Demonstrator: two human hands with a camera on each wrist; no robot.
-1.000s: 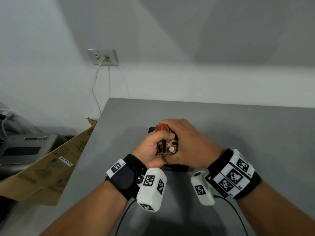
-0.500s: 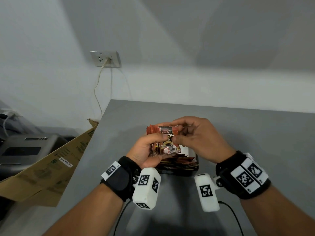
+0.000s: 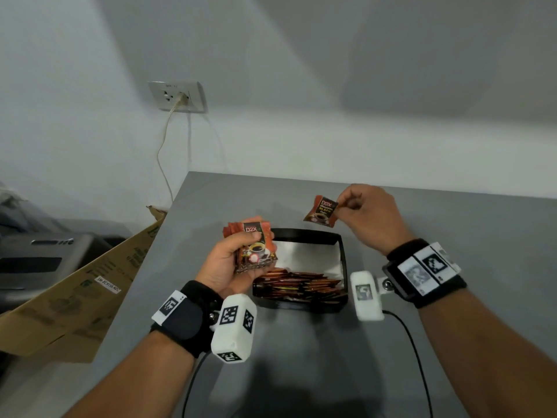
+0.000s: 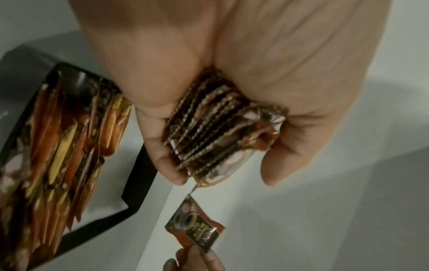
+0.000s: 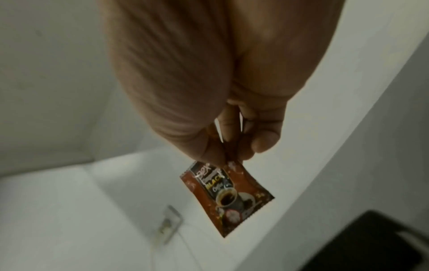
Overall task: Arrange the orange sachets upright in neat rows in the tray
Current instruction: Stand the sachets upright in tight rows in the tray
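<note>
A black tray (image 3: 342,251) sits on the grey table (image 3: 452,297), its near part filled with several orange sachets (image 3: 295,283) (image 4: 58,155) standing on edge; its far part shows white lining. My left hand (image 3: 229,260) grips a stack of orange sachets (image 3: 254,248) (image 4: 216,132) just left of the tray. My right hand (image 3: 367,215) pinches a single orange sachet (image 3: 321,211) (image 5: 227,196) by its corner, held above the tray's far edge. That single sachet (image 4: 195,225) also shows in the left wrist view.
A cardboard sheet (image 3: 75,291) leans against the table's left edge. A wall socket (image 3: 177,96) with a cable hangs on the white wall behind. A black cable (image 3: 416,357) runs across the table near my right forearm.
My hands were together over the tray holding the stack. The right hand has pulled one sachet off and moved up and to the right; the left keeps the stack and has shifted left.
</note>
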